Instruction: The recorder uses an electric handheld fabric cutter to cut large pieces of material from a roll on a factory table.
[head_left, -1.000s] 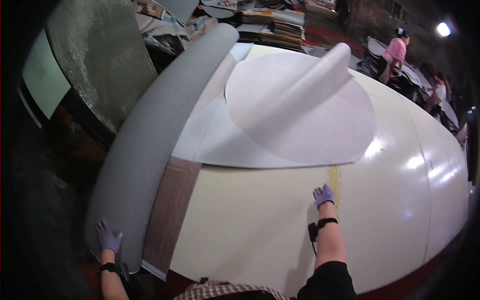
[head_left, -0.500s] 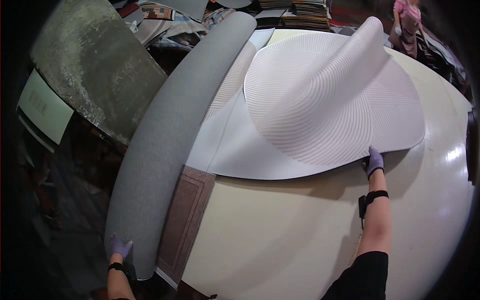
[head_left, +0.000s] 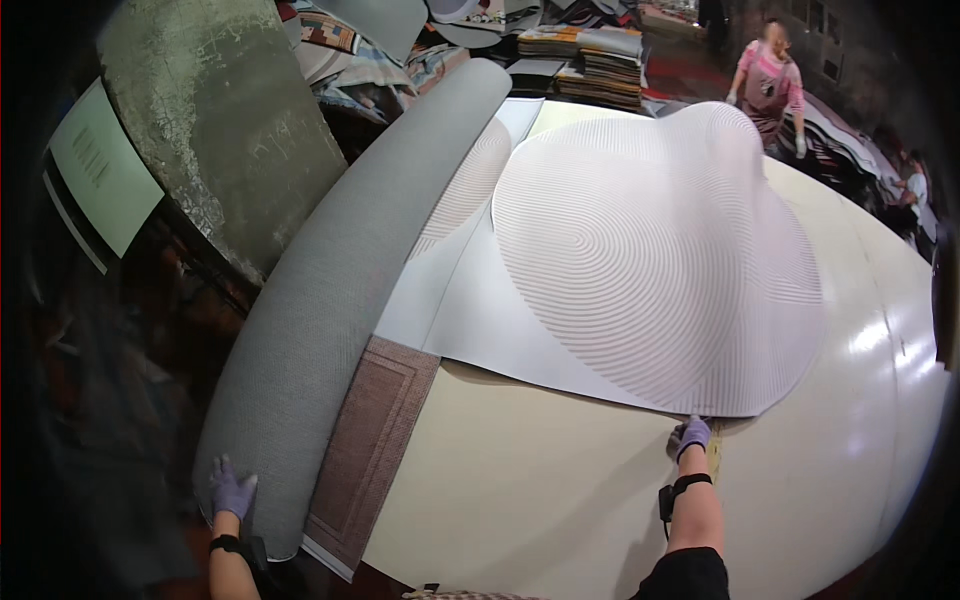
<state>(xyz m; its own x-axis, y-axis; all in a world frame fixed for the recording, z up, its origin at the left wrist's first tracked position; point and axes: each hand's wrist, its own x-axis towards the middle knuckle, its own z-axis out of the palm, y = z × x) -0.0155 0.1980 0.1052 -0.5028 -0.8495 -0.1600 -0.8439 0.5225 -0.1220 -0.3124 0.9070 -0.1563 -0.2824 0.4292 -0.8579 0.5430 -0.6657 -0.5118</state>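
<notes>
A large round white rug [head_left: 650, 260] with a spiral rib pattern lies on a wide cream table [head_left: 520, 500]; its far edge is lifted in a hump. My right hand [head_left: 690, 437], in a purple glove, grips the rug's near edge. My left hand [head_left: 231, 490], also gloved, rests flat with fingers spread on the near end of a long grey rolled rug [head_left: 340, 290] along the table's left side. A black band sits on each wrist.
A brown rug [head_left: 370, 450] and pale sheets [head_left: 440, 290] lie beside the roll. A person in pink [head_left: 765, 85] stands at the table's far end near the lifted edge. Stacked rugs [head_left: 590, 65] sit behind. A rough grey slab [head_left: 210, 110] leans at the left.
The round rug has spread out and slid toward me, its lifted fold now flatter. My right hand holds its near edge lower in view. My left hand stays on the grey roll.
</notes>
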